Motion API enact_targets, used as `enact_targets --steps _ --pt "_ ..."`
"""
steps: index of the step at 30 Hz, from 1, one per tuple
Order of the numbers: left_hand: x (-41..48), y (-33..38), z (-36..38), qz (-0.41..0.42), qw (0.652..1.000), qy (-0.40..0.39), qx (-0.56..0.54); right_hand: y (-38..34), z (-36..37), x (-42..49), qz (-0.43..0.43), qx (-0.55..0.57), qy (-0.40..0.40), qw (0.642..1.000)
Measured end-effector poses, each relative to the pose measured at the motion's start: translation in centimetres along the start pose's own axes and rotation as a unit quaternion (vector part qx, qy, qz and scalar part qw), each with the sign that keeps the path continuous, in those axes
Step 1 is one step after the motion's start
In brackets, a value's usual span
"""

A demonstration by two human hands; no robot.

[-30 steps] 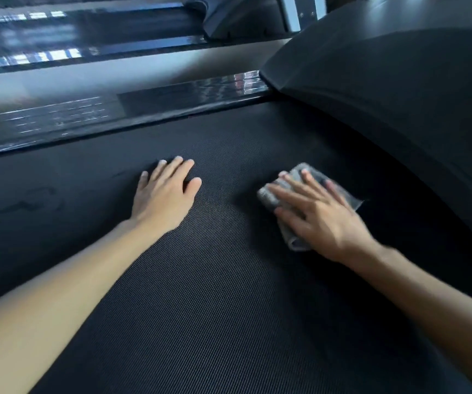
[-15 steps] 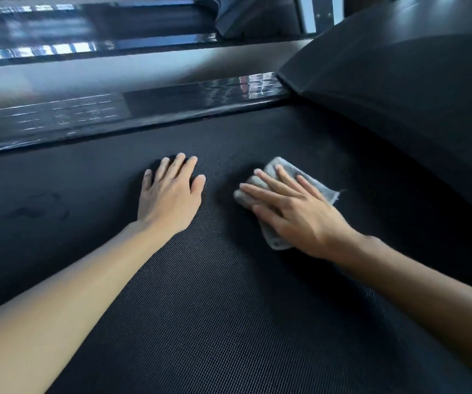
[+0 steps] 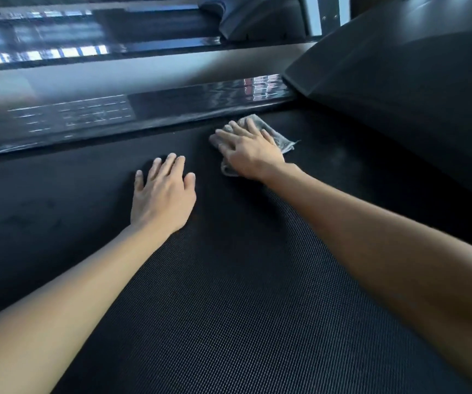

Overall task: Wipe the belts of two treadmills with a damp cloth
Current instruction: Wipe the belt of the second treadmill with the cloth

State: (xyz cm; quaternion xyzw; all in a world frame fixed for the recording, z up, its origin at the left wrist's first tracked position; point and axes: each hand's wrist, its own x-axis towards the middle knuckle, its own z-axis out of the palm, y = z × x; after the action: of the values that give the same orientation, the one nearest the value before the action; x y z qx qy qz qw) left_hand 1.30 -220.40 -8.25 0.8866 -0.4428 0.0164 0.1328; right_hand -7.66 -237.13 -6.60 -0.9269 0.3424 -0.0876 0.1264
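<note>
Here, as found:

1. Belt [image 3: 229, 308]: black, finely textured. It fills the lower and middle view and carries both hands.
2. Cloth [image 3: 281, 139]: grey and crumpled, lying on the belt at its far edge, just beside the side rail and near the hood. It is mostly covered by the right hand, with corners showing at the hand's right and near sides.
3. Right-hand grip [image 3: 250, 153]: fingers straight and spread, palm pressing the cloth down, nothing curled round it.
4. Left-hand grip [image 3: 162, 197]: flat on bare belt, fingers straight, holding nothing. It is near the right hand and apart from the cloth.
5. Side rail [image 3: 144, 118]: glossy black and reflective, bounding the belt's far edge.
6. Hood [image 3: 399, 95]: dark and curved, upper right, closing off the belt's end.
7. Floor strip [image 3: 144, 72]: pale grey, beyond the rail.
8. Second machine [image 3: 115, 32]: beyond the strip, blurred, detail unreadable.
</note>
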Motion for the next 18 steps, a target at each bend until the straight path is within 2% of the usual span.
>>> enact_targets --steps 5,6,8,10,12,15,18 --pt "-0.2 0.0 0.2 -0.008 1.0 -0.007 0.016 8.3 -3.5 -7.6 -0.148 -0.027 0.036 0.988" --pt "-0.2 0.1 0.2 -0.005 1.0 -0.01 0.017 10.5 -4.1 -6.8 -0.128 -0.04 0.04 0.99" --pt "-0.2 0.2 0.1 -0.003 1.0 -0.017 0.018 12.6 -4.0 -3.9 -0.002 -0.027 0.059 0.998" --pt "-0.2 0.3 0.0 -0.005 1.0 -0.02 0.016 11.5 -3.0 0.0 0.101 -0.032 0.094 0.99" --pt "-0.3 0.3 -0.1 -0.003 1.0 -0.019 0.013 8.3 -1.8 3.6 0.117 -0.051 0.094 0.987" --pt "-0.3 0.3 -0.2 0.003 1.0 -0.014 0.005 2.0 0.3 6.5 0.045 -0.044 0.054 0.997" --pt "-0.2 0.1 -0.1 0.002 1.0 -0.011 0.0 -0.4 0.7 2.3 -0.052 0.008 0.035 0.998"
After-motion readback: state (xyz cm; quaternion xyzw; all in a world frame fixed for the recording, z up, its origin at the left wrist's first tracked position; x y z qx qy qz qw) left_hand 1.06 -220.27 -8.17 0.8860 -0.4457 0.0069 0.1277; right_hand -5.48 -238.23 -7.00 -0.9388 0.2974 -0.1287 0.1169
